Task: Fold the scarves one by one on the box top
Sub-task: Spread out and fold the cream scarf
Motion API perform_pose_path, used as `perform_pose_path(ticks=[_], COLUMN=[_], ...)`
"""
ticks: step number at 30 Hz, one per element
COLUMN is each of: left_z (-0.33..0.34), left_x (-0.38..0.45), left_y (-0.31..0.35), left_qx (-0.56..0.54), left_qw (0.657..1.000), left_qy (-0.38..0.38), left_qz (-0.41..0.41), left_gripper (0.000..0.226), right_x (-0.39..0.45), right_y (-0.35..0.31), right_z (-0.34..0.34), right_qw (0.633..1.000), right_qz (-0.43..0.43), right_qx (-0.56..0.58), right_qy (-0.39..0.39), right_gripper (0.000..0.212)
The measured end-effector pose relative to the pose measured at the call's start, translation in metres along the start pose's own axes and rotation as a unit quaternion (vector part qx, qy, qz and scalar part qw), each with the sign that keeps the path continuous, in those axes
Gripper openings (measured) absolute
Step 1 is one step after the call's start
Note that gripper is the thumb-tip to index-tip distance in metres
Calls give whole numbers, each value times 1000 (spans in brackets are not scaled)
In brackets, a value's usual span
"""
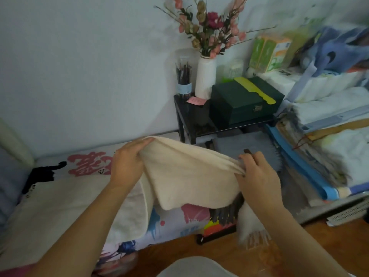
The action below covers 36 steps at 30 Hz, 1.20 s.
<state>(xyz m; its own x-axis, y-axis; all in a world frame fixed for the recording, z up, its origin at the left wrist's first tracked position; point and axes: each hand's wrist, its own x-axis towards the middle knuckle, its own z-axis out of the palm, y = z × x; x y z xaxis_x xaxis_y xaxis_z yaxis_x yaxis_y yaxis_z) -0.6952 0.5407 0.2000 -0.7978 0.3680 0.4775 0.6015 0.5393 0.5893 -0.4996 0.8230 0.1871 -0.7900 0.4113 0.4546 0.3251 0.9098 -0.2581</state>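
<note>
Far left: cream scarf [179,172] trails off low over the box top [171,220], a printed surface with pink, blue and black graphics; one long flat part of the scarf lies along the left side, under the left forearm.

Left hand [127,164] is raised above the box top, fingers curled over the scarf's upper edge, gripping it at the top left corner of the lifted section. Cloth hangs down and to the right of this hand.

Between the hands the scarf is stretched in a sagging span, lifted clear of the surface; its lower fold drops to about mid box top, printed pattern showing below it.

Right hand [257,174] pinches the bunched right end of the same scarf, fingers closed round the gathered cloth, dark nail polish visible. This hand sits slightly lower than the left one.

A grey scarf [247,144] lies flat behind the right hand. A white fringed scarf [251,226] hangs off the front edge under the right wrist, fringe blurred.

Behind: black stand [185,116] with pencil jar [183,80], white vase [205,76] of flowers, dark green case [245,100]. Far right: stacked white bundles, blurred.
</note>
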Motion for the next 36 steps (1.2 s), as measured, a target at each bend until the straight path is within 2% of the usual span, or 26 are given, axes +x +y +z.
perform_pose_path(ticks=[1, 2, 4, 5, 6, 7, 9, 10, 11, 12, 14, 16, 17, 18, 20, 22, 24, 26, 28, 31, 34, 36], left_z=[-1, -3, -7, -9, -10, -12, -14, -15, -14, -14, -13, -10, -10, -11, -15, -20, -27, -34, -41, -49, -57, -56], left_x=[0, 0, 0, 1, 3, 4, 5, 4, 3, 1, -4, -10, -13, -14, -17, -20, -24, -26, -27, -26, -20, -14], left_y=[-4, -8, -17, -22, -27, -31, -36, -35, -31, -24, -6, 11, 17, 22, 30, 36, 36, 28, 17, 0, -24, -32], left_qx=[41, 69, 88, 87, 82, 74, 55, 40, 22, -1, -34, -40, -31, -13, 30, 43, 47, 64, 80, 83, 69, 20], left_qw=[999, 998, 996, 995, 995, 994, 992, 992, 992, 992, 994, 997, 996, 994, 983, 969, 965, 972, 982, 993, 996, 992], left_qy=[3, 9, 30, 43, 54, 63, 67, 62, 55, 43, -2, -58, -78, -95, -129, -157, -156, -121, -77, -12, 56, 98], left_qz=[5, 9, 4, -4, -19, -41, -89, -101, -109, -117, -107, -44, 0, 44, 124, 184, 205, 190, 154, 83, -3, -83], left_gripper=[74, 74, 74, 73, 72, 70, 68, 69, 69, 70, 69, 65, 65, 66, 69, 74, 79, 84, 86, 78, 71, 70], right_x=[1, 1, -2, -4, -7, -7, 0, 4, 11, 17, 22, 17, 14, 11, 9, 14, 23, 23, 11, -13, -10, 8], right_y=[-3, -3, 1, 5, 10, 16, 26, 29, 29, 28, 11, -18, -37, -60, -107, -143, -155, -145, -115, -52, 3, 19], right_z=[-2, -1, 1, 0, -3, -7, -22, -30, -38, -39, -34, -19, -9, 1, 20, 35, 45, 53, 60, 59, 39, 19], right_qw=[998, 987, 914, 877, 873, 895, 960, 970, 965, 955, 945, 925, 911, 897, 880, 913, 959, 980, 984, 978, 962, 957], right_qz=[21, 43, 31, 14, 5, 12, 87, 137, 175, 199, 189, 136, 106, 76, 58, 47, 34, 35, 76, 170, 263, 289], right_qx=[-3, -11, -50, -60, -52, -28, 66, 124, 174, 208, 213, 220, 243, 279, 356, 350, 255, 160, 97, 40, 42, 35], right_qy=[-51, -157, -402, -477, -485, -445, -257, -156, -88, -69, -159, -278, -317, -333, -309, -204, -116, -110, -128, -114, -55, -11], right_gripper=[29, 26, 23, 19, 12, 11, 29, 34, 36, 36, 31, 17, 23, 38, 56, 51, 32, 15, 11, 14, 23, 26])
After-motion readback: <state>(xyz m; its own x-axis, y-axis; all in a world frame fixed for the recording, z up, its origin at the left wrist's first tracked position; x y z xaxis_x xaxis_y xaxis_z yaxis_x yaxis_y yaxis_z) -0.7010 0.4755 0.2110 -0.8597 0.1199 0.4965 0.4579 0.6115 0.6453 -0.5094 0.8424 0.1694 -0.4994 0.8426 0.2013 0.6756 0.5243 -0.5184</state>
